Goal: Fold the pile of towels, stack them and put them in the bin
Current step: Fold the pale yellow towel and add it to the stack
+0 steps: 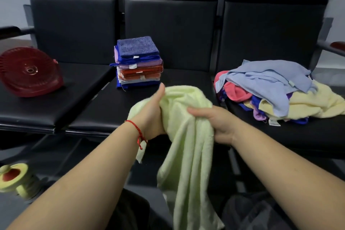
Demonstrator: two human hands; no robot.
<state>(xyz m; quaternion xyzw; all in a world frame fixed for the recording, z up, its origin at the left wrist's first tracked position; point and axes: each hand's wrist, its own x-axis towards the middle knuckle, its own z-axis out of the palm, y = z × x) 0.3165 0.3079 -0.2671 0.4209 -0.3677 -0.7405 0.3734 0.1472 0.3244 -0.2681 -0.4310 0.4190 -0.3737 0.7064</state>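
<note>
A pale green towel [188, 147] hangs crumpled in front of the middle seat, its lower part drooping toward my lap. My left hand [152, 114], with a red string at the wrist, grips its upper left part. My right hand [216, 123] holds a bunch of the same towel on the right. A stack of folded towels [139, 61], blue on top with purple, orange and white below, stands on the middle seat behind my hands. On the right seat lies a loose pile of towels [276, 89] in light blue, pink, yellow and purple.
A red basket [29, 73] lies tipped on its side on the left seat. The black bench seats [104, 110] have tall backrests behind. A yellow-green spool [15, 179] stands low at the left. Metal armrests stick out at both ends.
</note>
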